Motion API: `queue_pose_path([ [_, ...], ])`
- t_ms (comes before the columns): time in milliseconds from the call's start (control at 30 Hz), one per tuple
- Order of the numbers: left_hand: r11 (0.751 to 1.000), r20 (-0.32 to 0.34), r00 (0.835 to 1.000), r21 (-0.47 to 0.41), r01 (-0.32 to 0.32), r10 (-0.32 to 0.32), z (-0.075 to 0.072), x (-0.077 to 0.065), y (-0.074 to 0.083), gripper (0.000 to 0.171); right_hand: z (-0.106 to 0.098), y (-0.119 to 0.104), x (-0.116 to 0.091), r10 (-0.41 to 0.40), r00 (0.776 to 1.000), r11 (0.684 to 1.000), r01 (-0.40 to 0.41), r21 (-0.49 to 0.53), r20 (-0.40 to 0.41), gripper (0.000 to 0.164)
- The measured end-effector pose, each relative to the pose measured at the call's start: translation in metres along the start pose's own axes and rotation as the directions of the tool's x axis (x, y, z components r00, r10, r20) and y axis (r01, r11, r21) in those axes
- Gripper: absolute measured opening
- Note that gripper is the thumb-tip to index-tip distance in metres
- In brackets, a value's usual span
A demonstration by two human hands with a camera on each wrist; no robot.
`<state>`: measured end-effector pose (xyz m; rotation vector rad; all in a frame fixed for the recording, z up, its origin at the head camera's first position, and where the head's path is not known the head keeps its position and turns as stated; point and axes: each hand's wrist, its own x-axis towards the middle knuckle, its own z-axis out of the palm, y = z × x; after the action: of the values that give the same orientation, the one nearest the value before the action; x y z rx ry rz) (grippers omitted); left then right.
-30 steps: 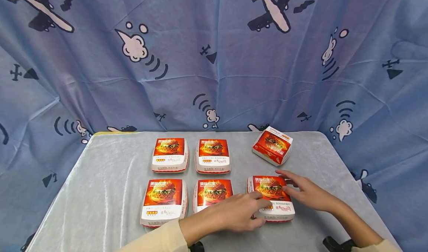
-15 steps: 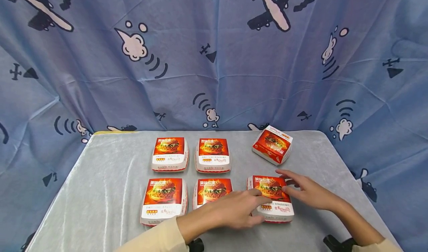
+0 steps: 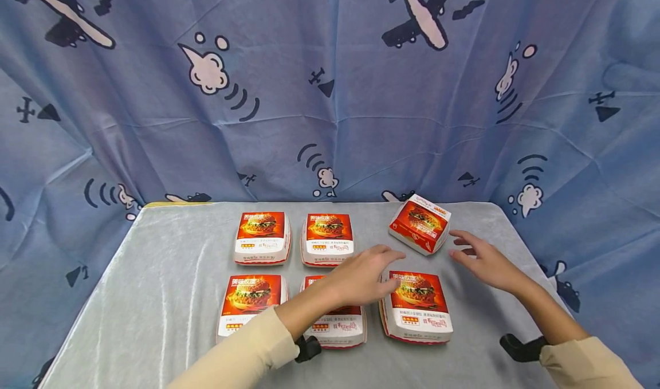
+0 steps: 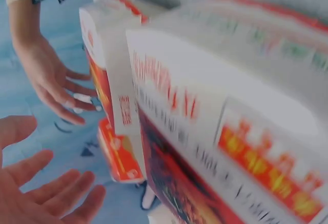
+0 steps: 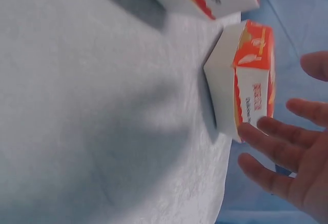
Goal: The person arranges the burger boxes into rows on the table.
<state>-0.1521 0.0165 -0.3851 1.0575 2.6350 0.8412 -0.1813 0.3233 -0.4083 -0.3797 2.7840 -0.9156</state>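
Observation:
At the back right of the table a burger box (image 3: 420, 226) sits askew, its red side and burger picture showing. My right hand (image 3: 487, 263) hovers just right of it, fingers spread and relaxed; in the right wrist view its fingertips are close to that box (image 5: 251, 80), and contact cannot be told. My left hand (image 3: 363, 274) is in the air left of and below the same box, holding nothing, fingers loosely extended. Squared up in the front row lies another burger box (image 3: 419, 309), apart from both hands. My left forearm partly covers the front middle burger box (image 3: 340, 329).
Two burger boxes stand in the back row, one on the left (image 3: 262, 239) and one in the middle (image 3: 327, 240). A front left box (image 3: 251, 303) is partly behind my sleeve. A grey cloth covers the table (image 3: 139, 297); a blue printed curtain (image 3: 330, 91) hangs behind.
Both hands have left the front right box, which now sits slightly straighter, and moved away from me toward the askew box at the back right.

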Motion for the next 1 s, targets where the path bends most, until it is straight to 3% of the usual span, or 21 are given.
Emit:
queue_pose_path([
  [167, 0.997, -0.037, 0.998, -0.058, 0.055, -0.057, -0.002, 0.016, -0.013, 0.053, -0.004, 0.007, 0.013, 0.057, 0.998, 0.998, -0.057, -0.012, -0.030, 0.063],
  [600, 0.976, -0.044, 0.982, -0.126, 0.175, -0.181, -0.003, 0.050, -0.031, 0.060, -0.005, 0.011, 0.051, 0.163, 0.985, 0.986, -0.165, -0.035, -0.053, 0.074],
  [1000, 0.962, -0.043, 0.982, -0.211, 0.172, -0.185, 0.003, 0.076, -0.038, 0.062, -0.002, 0.017, 0.068, 0.195, 0.981, 0.981, -0.195, -0.007, -0.024, 0.075],
])
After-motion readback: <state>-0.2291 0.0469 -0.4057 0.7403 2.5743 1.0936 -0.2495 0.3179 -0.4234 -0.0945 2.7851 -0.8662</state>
